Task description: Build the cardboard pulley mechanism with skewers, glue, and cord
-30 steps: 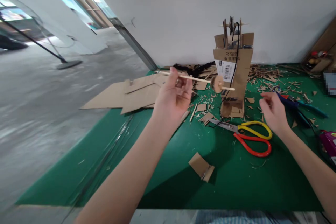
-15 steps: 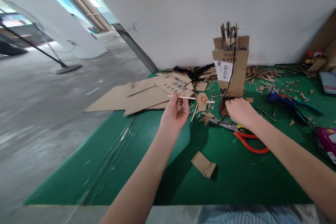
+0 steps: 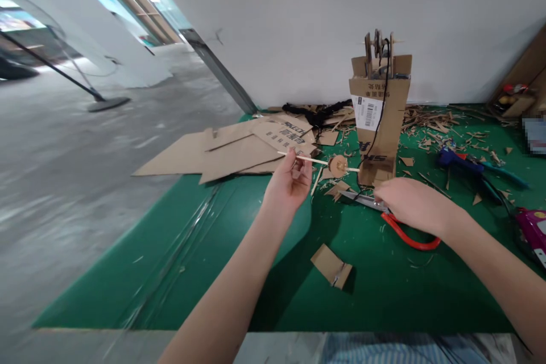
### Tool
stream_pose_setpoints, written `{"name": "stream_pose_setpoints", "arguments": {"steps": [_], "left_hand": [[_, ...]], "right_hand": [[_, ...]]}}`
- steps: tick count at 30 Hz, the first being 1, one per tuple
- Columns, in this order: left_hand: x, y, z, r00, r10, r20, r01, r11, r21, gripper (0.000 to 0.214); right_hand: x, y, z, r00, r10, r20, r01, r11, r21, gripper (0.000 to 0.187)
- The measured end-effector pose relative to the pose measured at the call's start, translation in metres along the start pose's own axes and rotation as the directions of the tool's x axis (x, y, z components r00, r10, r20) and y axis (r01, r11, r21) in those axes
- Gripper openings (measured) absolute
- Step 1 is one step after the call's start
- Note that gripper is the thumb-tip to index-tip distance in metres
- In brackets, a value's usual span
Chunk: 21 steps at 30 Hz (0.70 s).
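The left hand (image 3: 289, 182) is pinching the stick (image 3: 313, 160), disc (image 3: 338, 165) end pointing right toward the right hand (image 3: 412, 205), which is covering the scissors (image 3: 363, 199), fingers' grip unclear.

Green mat (image 3: 375, 290), red-handled scissors (image 3: 407, 236), brown cardboard tower (image 3: 379, 119), blue glue gun (image 3: 458, 160).

Craft workshop, green mat (image 3: 239, 222), cardboard scraps (image 3: 430, 119), scissors (image 3: 401, 227), glue gun (image 3: 460, 160)

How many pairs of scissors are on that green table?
1. The scissors lie on the green mat before the cardboard tower, their handles under the right hand. More could be hidden under the cardboard sheets.
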State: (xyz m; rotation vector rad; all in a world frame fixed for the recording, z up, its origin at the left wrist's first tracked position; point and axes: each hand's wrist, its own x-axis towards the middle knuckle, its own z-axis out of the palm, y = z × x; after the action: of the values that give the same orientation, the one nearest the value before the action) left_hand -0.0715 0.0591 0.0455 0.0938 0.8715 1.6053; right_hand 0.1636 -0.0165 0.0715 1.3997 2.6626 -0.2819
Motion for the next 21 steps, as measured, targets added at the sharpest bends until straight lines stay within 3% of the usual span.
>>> {"name": "stream_pose_setpoints", "arguments": {"steps": [3,4,6,7,8,9,10,11,12,13,14,15,16,17,19,21], "left_hand": [[-0.004,0.002,0.001,1.000,0.000,0.013,0.000,1.000,0.009,0.031],[-0.005,0.003,0.002,1.000,0.000,0.017,0.000,1.000,0.013,0.032],[-0.008,0.004,0.002,1.000,-0.001,0.021,0.001,1.000,0.025,0.034],[-0.009,0.004,0.003,1.000,-0.003,0.021,0.002,0.999,0.034,0.034],[-0.010,0.004,0.003,1.000,-0.005,0.021,0.004,0.999,0.043,0.034],[-0.010,0.004,0.003,1.000,-0.008,0.021,0.007,0.999,0.053,0.034],[-0.011,0.003,0.003,1.000,-0.013,0.020,0.011,0.998,0.063,0.034],[-0.011,0.003,0.003,1.000,-0.017,0.018,0.015,0.997,0.074,0.034],[-0.011,0.002,0.003,1.000,-0.020,0.015,0.018,0.996,0.085,0.034],[-0.011,0.001,0.003,1.000,-0.023,0.009,0.022,0.995,0.096,0.033],[-0.011,0.000,0.003,1.000,-0.024,0.003,0.024,0.994,0.107,0.033],[-0.011,-0.002,0.003,1.000,-0.024,-0.002,0.024,0.993,0.118,0.032],[-0.011,-0.004,0.003,1.000,-0.023,-0.007,0.024,0.992,0.128,0.031],[-0.011,-0.006,0.003,1.000,-0.022,-0.010,0.023,0.990,0.138,0.030],[-0.011,-0.011,0.002,1.000,-0.017,-0.015,0.019,0.988,0.156,0.028],[-0.011,-0.014,0.002,1.000,-0.015,-0.015,0.017,0.986,0.169,0.027]], "right_hand": [[-0.044,-0.015,-0.010,0.986,-0.167,0.025,0.146,0.921,0.361,0.023],[-0.056,-0.018,-0.013,0.943,-0.328,0.050,0.258,0.820,0.511,0.020],[-0.074,-0.017,-0.019,0.729,-0.684,0.010,0.444,0.484,0.754,0.018],[-0.078,-0.012,-0.021,0.654,-0.755,-0.050,0.477,0.360,0.802,0.019],[-0.080,-0.005,-0.022,0.614,-0.778,-0.133,0.499,0.252,0.829,0.017],[-0.080,0.005,-0.022,0.626,-0.756,-0.191,0.502,0.204,0.841,0.014],[-0.077,0.017,-0.021,0.675,-0.697,-0.243,0.496,0.184,0.848,0.012],[-0.072,0.029,-0.020,0.733,-0.573,-0.366,0.521,0.126,0.844,0.009],[-0.064,0.042,-0.016,0.811,-0.423,-0.405,0.503,0.150,0.851,0.010],[-0.055,0.053,-0.012,0.911,-0.163,-0.379,0.408,0.218,0.887,0.012],[-0.045,0.063,-0.006,0.905,0.153,-0.397,0.357,0.232,0.905,0.016],[-0.034,0.070,0.000,0.843,0.388,-0.371,0.308,0.216,0.927,0.020],[-0.023,0.074,0.007,0.772,0.537,-0.340,0.281,0.192,0.940,0.023],[-0.013,0.077,0.013,0.740,0.603,-0.297,0.243,0.172,0.955,0.027],[0.003,0.077,0.025,0.756,0.612,-0.234,0.127,0.214,0.969,0.037],[0.011,0.073,0.033,0.754,0.604,-0.258,-0.015,0.409,0.912,0.039]]}}
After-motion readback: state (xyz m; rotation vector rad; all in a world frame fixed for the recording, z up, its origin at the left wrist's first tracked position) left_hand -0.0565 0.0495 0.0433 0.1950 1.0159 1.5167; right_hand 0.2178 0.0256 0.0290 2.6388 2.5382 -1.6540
